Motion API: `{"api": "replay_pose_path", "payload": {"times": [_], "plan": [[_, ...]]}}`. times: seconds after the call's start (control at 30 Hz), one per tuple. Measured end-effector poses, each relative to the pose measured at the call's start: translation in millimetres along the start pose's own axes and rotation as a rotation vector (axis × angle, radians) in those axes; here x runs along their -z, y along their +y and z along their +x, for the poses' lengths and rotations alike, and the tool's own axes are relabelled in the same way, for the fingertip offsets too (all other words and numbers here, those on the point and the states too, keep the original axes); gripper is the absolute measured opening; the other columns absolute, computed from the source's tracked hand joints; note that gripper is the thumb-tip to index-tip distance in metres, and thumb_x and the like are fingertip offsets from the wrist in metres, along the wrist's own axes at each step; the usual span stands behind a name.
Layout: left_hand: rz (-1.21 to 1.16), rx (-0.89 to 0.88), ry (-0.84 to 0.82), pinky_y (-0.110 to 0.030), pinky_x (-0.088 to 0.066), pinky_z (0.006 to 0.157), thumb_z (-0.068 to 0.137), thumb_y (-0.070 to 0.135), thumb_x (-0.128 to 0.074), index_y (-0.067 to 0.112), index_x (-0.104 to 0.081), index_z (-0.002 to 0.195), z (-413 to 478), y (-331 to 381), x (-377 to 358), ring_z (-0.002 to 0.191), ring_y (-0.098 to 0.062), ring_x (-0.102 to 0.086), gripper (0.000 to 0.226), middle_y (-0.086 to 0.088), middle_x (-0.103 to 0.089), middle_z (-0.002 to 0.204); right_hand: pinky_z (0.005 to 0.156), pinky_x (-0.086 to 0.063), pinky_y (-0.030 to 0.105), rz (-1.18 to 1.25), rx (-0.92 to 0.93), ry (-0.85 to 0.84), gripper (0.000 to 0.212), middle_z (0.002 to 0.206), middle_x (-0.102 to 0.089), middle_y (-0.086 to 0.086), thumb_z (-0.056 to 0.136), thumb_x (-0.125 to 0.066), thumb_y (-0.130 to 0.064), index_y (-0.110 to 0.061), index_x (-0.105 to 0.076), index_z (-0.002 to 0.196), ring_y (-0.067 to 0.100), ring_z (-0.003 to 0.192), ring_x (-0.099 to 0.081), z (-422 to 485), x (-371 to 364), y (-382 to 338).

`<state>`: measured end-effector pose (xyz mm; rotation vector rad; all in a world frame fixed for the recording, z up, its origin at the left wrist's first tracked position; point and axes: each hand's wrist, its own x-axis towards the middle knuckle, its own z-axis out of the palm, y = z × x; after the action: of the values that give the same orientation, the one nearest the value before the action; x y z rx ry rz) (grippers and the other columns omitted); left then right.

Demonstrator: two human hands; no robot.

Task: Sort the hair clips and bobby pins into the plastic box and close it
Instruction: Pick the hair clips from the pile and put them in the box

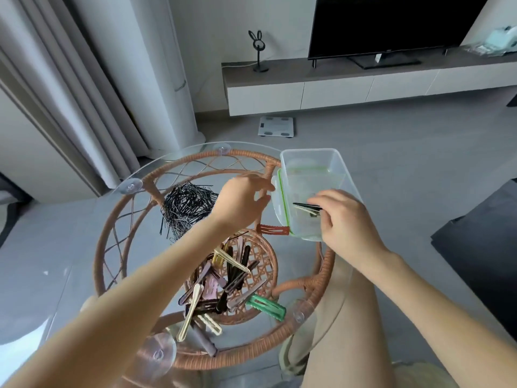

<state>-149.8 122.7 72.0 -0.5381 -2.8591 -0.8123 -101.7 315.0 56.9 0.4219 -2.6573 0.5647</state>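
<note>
Right hand point(347, 219) pinches clips point(307, 208) — at box point(340, 166).

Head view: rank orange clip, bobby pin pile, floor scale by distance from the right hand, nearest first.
From the right hand, which pinches hair clips over the box:
1. Orange clip, just left of it, by the box.
2. Bobby pin pile, far left of the table.
3. Scale, on the floor beyond the table.

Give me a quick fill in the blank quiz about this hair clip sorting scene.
The ___ hand holds clips over the plastic box.
The bobby pins are ___.
The seal on the lid is ___.
The tabletop is clear ___.
Missing: right, black, green, glass.
</note>
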Motion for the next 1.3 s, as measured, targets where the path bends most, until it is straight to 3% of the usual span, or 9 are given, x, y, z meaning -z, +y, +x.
{"api": "replay_pose_path", "payload": {"times": [0.2,0.4,0.6,0.8,0.87,0.93,1.03,1.17,1.3], "plan": [[0.125,0.162,-0.126,-0.029,-0.052,0.076,0.086,0.035,-0.058,0.021,-0.067,0.107,-74,-33,25,0.081,-0.013,-0.058,0.027,0.002,-0.061,0.092,0.095,-0.046,0.037,-0.111,0.135,-0.399,0.046,0.129,-0.052,0.015,0.084,-0.054,0.002,-0.003,-0.044,0.129,0.029,0.116,-0.049,-11,-56,-51],[0.42,0.33,-0.327,-0.026,-0.053,0.074,0.078,0.071,-0.04,0.03,-0.037,0.134,-147,-49,22,0.095,-0.013,-0.054,0.069,0.0,-0.053,0.113,0.082,-0.046,0.036,-0.363,0.073,-0.448,0.031,0.11,-0.057,0.019,0.087,-0.04,0.005,-0.001,-0.049,0.115,0.029,0.098,-0.052,-3,-78,-65],[0.375,0.242,-0.478,-0.031,-0.046,0.097,0.055,0.086,-0.044,0.044,-0.006,0.142,-187,-45,10,0.12,-0.015,-0.039,0.103,0.002,-0.037,0.136,0.089,-0.043,0.028,-0.108,-0.016,-0.581,0.034,0.12,-0.053,0.014,0.09,-0.045,-0.008,-0.004,-0.046,0.125,0.025,0.106,-0.051,-34,-60,-69],[0.383,0.107,-0.497,-0.035,-0.038,0.105,0.067,0.067,-0.058,0.046,-0.02,0.14,-187,-52,10,0.126,-0.019,-0.032,0.085,-0.003,-0.032,0.139,0.095,-0.039,0.043,-0.142,0.16,-0.772,0.08,0.135,-0.029,0.005,0.081,-0.051,-0.06,-0.031,-0.012,0.145,0.026,0.122,-0.032,-60,-56,-76],[0.413,-0.031,-0.406,-0.032,-0.053,0.089,0.069,0.059,-0.063,0.038,-0.042,0.132,-185,-59,8,0.107,-0.018,-0.049,0.069,-0.003,-0.049,0.12,0.087,-0.045,0.044,-0.185,0.208,-0.694,0.071,0.13,-0.036,0.01,0.083,-0.056,-0.05,-0.03,-0.022,0.142,0.03,0.114,-0.041,-60,-66,-77],[0.494,-0.22,-0.33,-0.025,-0.058,0.062,0.065,0.047,-0.076,0.023,-0.061,0.113,-184,-68,2,0.077,-0.014,-0.059,0.055,-0.002,-0.06,0.093,0.061,-0.052,0.038,-0.264,0.343,-0.554,0.053,0.106,-0.053,0.012,0.081,-0.066,-0.029,-0.019,-0.044,0.129,0.029,0.089,-0.057,-57,-73,-78],[0.541,-0.377,-0.255,-0.022,-0.051,0.045,0.067,0.017,-0.081,0.012,-0.061,0.098,-186,-75,-6,0.059,-0.013,-0.053,0.037,-0.002,-0.061,0.08,0.038,-0.045,0.026,-0.305,0.505,-0.383,0.037,0.073,-0.06,0.007,0.067,-0.07,-0.002,-0.009,-0.061,0.102,0.02,0.061,-0.06,-58,-76,-77],[0.601,-0.51,-0.211,-0.021,-0.044,0.038,0.068,0.004,-0.068,0.014,-0.06,0.079,-187,-77,-5,0.051,-0.011,-0.043,0.017,0.002,-0.052,0.064,0.04,-0.049,0.023,-0.26,0.601,-0.324,0.029,0.067,-0.062,0.004,0.061,-0.073,0.001,-0.007,-0.063,0.087,0.016,0.056,-0.06,-58,-81,-73],[0.578,-0.479,-0.197,-0.02,-0.044,0.038,0.06,0.005,-0.074,0.016,-0.061,0.072,-181,-80,0,0.047,-0.01,-0.042,0.021,0.004,-0.052,0.06,0.045,-0.052,0.021,-0.088,0.506,-0.292,0.028,0.065,-0.064,0.002,0.06,-0.08,-0.009,-0.007,-0.062,0.081,0.015,0.055,-0.062,-49,-75,-67]]}}
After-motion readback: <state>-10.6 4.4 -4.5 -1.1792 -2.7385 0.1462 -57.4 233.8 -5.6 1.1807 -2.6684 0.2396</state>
